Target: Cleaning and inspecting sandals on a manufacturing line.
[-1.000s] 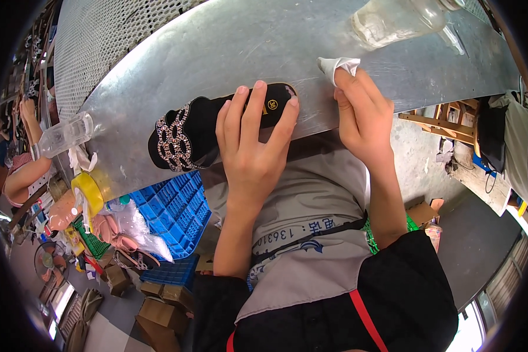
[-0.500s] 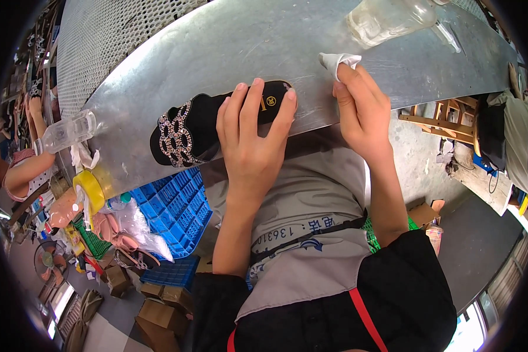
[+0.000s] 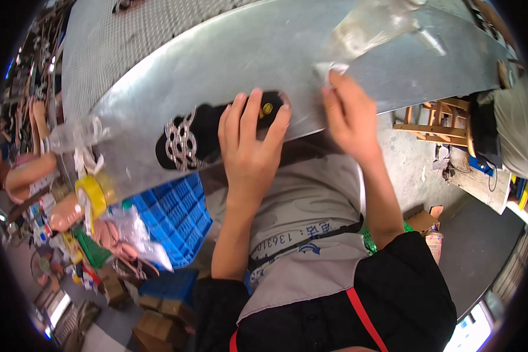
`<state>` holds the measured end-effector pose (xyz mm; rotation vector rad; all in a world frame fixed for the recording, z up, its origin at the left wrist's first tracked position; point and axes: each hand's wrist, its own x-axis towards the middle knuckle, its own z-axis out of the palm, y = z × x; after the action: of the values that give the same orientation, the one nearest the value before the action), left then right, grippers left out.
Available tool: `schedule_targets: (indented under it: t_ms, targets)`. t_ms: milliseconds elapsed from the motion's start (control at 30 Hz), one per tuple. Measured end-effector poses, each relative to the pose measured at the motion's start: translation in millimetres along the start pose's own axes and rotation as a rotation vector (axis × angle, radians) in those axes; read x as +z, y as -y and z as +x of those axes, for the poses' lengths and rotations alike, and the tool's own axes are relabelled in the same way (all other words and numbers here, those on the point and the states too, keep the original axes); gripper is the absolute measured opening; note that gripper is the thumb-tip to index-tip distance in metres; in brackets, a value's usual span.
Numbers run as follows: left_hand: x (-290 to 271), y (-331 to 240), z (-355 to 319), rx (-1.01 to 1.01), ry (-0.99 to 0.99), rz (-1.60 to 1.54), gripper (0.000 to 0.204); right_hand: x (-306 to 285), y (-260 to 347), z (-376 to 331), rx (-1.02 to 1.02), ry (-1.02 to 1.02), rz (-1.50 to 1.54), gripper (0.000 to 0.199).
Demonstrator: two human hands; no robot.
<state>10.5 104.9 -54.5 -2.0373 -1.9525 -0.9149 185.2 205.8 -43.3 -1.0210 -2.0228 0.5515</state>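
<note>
A black sandal (image 3: 208, 132) with a rhinestone-covered strap lies on the metal tabletop, its toe to the left and its heel to the right. My left hand (image 3: 249, 149) rests over its insole and grips it, fingers across the black footbed and thumb near the heel. Right of the heel, my right hand (image 3: 352, 114) pinches a small white cloth or tissue (image 3: 328, 70) between thumb and fingers. The cloth is a little blurred and stands apart from the sandal.
A clear bottle (image 3: 372, 29) lies toward the back right of the metal table (image 3: 234, 53). On the left are another clear bottle (image 3: 76, 134) and a yellow tape roll (image 3: 91, 195). Blue crates (image 3: 173, 217) stand below the table's edge. A wooden stool (image 3: 437, 123) is at right.
The view has shifted slightly. My right hand with the white cloth has come a little left and lower. My left hand keeps its hold on the sandal.
</note>
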Motion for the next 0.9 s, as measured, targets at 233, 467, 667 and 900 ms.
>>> schedule_targets:
  t_ms: [233, 467, 667, 900]
  targets:
    - [-19.0, 16.7, -26.9, -0.027, 0.073, 0.119, 0.034, 39.5, 8.2, -16.5, -0.011, 0.126, -0.034, 0.04]
    - [-8.7, 8.0, -23.7, 0.021, 0.043, 0.066, 0.028, 20.4, 13.6, -15.6, 0.04, 0.046, 0.01, 0.032]
    - [-10.4, 10.8, -17.5, 0.049, 0.008, 0.06, 0.029, 35.2, 9.1, -9.1, 0.0, -0.089, -0.014, 0.031]
    - [-4.2, 5.3, -15.9, 0.082, -0.008, 0.079, 0.029, 33.3, 9.6, -7.2, 0.051, -0.061, -0.094, 0.032]
